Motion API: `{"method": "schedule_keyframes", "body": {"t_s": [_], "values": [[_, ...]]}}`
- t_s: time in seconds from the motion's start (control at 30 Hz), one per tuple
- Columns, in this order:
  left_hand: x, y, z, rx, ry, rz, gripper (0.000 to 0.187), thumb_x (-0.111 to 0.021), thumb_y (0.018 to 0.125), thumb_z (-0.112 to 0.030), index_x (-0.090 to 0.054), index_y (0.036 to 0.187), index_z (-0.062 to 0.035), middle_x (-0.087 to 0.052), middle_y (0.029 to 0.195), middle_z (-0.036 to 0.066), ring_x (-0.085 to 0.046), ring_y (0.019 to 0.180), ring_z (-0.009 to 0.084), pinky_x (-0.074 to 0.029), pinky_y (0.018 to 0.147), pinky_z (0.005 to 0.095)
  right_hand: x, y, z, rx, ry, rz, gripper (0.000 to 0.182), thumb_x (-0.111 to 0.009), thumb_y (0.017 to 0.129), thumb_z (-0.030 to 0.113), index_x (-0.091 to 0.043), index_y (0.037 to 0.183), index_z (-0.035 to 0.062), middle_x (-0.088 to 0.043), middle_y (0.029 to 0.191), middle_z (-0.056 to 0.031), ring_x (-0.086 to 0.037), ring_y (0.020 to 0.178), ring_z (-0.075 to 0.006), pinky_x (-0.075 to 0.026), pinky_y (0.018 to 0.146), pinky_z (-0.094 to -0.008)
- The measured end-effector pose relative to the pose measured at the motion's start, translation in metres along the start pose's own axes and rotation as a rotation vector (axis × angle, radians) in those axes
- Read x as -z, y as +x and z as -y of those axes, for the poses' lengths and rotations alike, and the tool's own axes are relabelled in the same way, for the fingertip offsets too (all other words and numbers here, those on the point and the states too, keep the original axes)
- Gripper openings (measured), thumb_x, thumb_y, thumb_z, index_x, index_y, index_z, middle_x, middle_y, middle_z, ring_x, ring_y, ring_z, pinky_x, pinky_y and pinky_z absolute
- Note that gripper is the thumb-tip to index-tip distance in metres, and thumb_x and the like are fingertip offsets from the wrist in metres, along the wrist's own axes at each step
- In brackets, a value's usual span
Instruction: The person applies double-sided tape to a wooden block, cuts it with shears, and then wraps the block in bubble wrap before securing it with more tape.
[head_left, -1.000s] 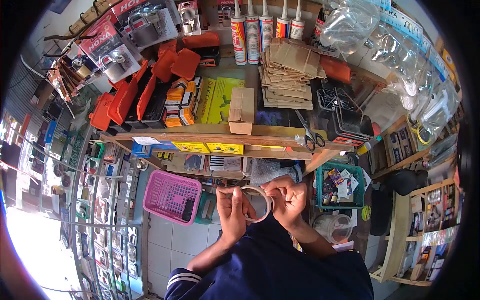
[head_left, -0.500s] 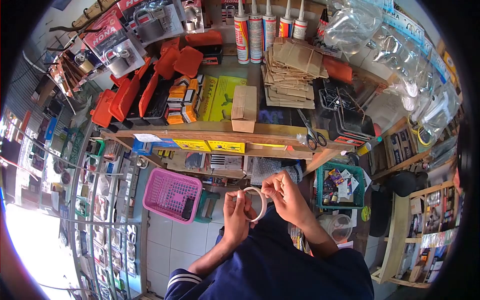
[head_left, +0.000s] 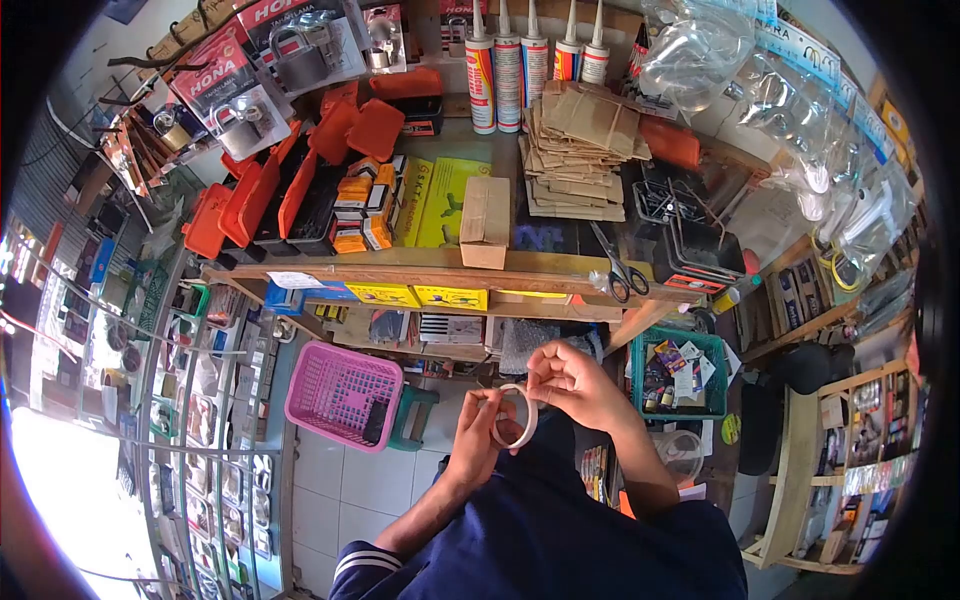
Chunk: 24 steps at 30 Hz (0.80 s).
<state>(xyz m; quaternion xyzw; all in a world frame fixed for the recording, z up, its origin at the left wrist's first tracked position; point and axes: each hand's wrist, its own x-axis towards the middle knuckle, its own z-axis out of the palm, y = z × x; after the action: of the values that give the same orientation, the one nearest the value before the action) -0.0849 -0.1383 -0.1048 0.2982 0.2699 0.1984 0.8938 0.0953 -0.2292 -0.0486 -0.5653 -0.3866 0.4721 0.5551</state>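
A narrow pale ring that looks like a nearly used-up roll of tape (head_left: 531,425) is held up in front of my body. My left hand (head_left: 474,440) grips its left side, with the thumb and fingers closed on the rim. Against its upper right edge, the fingertips of my right hand (head_left: 572,386) are pinched together. Whether a loose tape end lies between those fingertips is too small to make out. Beyond my hands, on the bench, lie a small cardboard box (head_left: 485,222) and black-handled scissors (head_left: 621,272).
A wooden bench (head_left: 400,268) crosses ahead, carrying stacked cardboard pieces (head_left: 582,150), sealant tubes (head_left: 481,85) and orange-lidded boxes (head_left: 248,200). A pink basket (head_left: 343,360) sits at left over a green stool (head_left: 412,418). A green basket (head_left: 680,412) of small packets stands at right.
The roll has turned and shifted slightly right and down in my hands. My right hand has tilted, with its fingertips now against the upper rim.
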Motion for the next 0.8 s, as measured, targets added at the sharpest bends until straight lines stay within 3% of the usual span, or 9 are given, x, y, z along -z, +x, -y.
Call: {"method": "schedule_keyframes", "body": {"t_s": [0.07,0.1,0.17,0.2,0.37,0.47,0.53,0.67,0.8], "values": [[0.019,0.002,0.008,0.072,0.078,0.079,0.023,-0.046,0.11,-0.025,-0.041,0.126,-0.0088,-0.06,0.118,0.014,-0.07,0.093,0.0242,-0.056,0.068,0.0327,0.002,-0.003,-0.004,-0.018,-0.033,0.006,0.029,-0.069,0.094,-0.001,-0.052,0.117,0.0036,-0.062,0.102,-0.0032,-0.063,0.1,-0.0117,-0.053,0.092,-0.0291],[0.02,0.0,0.013,0.075,0.081,0.081,0.023,-0.046,0.11,-0.025,-0.041,0.126,-0.0088,-0.06,0.118,0.014,-0.07,0.093,0.0242,-0.056,0.068,0.0327,0.003,-0.004,-0.006,-0.036,-0.066,0.014,0.027,-0.069,0.094,0.0,-0.052,0.116,0.0028,-0.062,0.102,-0.003,-0.063,0.099,-0.0115,-0.053,0.091,-0.0287],[0.02,-0.003,0.02,-0.272,0.506,0.087,0.042,-0.051,0.107,-0.027,-0.035,0.138,-0.0027,-0.053,0.135,0.018,-0.058,0.121,0.0294,-0.052,0.092,0.0382,0.002,-0.007,-0.011,-0.04,-0.134,0.019,0.025,-0.068,0.095,-0.001,-0.053,0.114,0.0023,-0.062,0.1,-0.003,-0.063,0.098,-0.011,-0.053,0.09,-0.0281],[0.02,-0.006,0.014,-0.361,0.686,0.148,0.064,-0.06,0.101,-0.031,-0.029,0.146,0.0033,-0.043,0.148,0.021,-0.041,0.139,0.0322,-0.039,0.108,0.0412,0.001,-0.009,-0.014,-0.044,-0.205,0.031,0.022,-0.067,0.095,-0.002,-0.054,0.113,0.0017,-0.063,0.099,-0.003,-0.064,0.097,-0.0105,-0.053,0.088,-0.0275],[0.009,-0.016,-0.006,-0.526,1.056,0.272,0.078,-0.073,0.093,-0.034,-0.033,0.149,0.0021,-0.047,0.145,0.025,-0.048,0.136,0.0344,-0.04,0.11,0.0429,-0.007,-0.017,-0.033,-0.057,-0.254,0.063,0.02,-0.065,0.093,-0.008,-0.054,0.108,0.0004,-0.063,0.094,-0.0032,-0.064,0.092,-0.0097,-0.054,0.083,-0.0273],[0.004,-0.022,-0.006,-0.28,1.086,0.268,0.082,-0.078,0.09,-0.029,-0.03,0.15,0.0019,-0.061,0.132,0.023,-0.057,0.129,0.0337,-0.044,0.107,0.0454,-0.012,-0.024,-0.043,-0.036,-0.302,0.062,0.019,-0.063,0.092,-0.009,-0.052,0.104,0.0008,-0.062,0.093,-0.0046,-0.066,0.09,-0.0118,-0.054,0.08,-0.0299],[0.01,-0.023,0.0,-0.168,0.998,0.224,0.078,-0.078,0.09,-0.027,-0.033,0.146,0.0016,-0.069,0.115,0.02,-0.066,0.116,0.0314,-0.048,0.101,0.0429,-0.016,-0.027,-0.044,-0.072,-0.3,0.086,0.018,-0.063,0.092,-0.009,-0.051,0.102,0.001,-0.062,0.092,-0.0055,-0.066,0.09,-0.0127,-0.054,0.08,-0.0306],[0.01,-0.027,-0.003,-0.14,1.047,0.208,0.063,-0.077,0.091,-0.027,-0.045,0.137,0.0013,-0.07,0.112,0.018,-0.067,0.114,0.0293,-0.049,0.099,0.0422,-0.021,-0.029,-0.038,-0.097,-0.336,0.093,0.019,-0.065,0.092,-0.006,-0.049,0.098,0.0014,-0.061,0.086,-0.0068,-0.066,0.087,-0.0134,-0.052,0.075,-0.0313],[0.013,-0.023,-0.006,-0.31,1.132,0.221,0.046,-0.081,0.086,-0.029,-0.062,0.114,0.002,-0.071,0.103,0.017,-0.067,0.103,0.0319,-0.053,0.09,0.0403,-0.024,-0.03,-0.03,-0.056,-0.353,0.067,0.022,-0.069,0.091,-0.004,-0.048,0.097,0.0022,-0.06,0.081,-0.006,-0.061,0.08,-0.0121,-0.049,0.07,-0.031]]}}
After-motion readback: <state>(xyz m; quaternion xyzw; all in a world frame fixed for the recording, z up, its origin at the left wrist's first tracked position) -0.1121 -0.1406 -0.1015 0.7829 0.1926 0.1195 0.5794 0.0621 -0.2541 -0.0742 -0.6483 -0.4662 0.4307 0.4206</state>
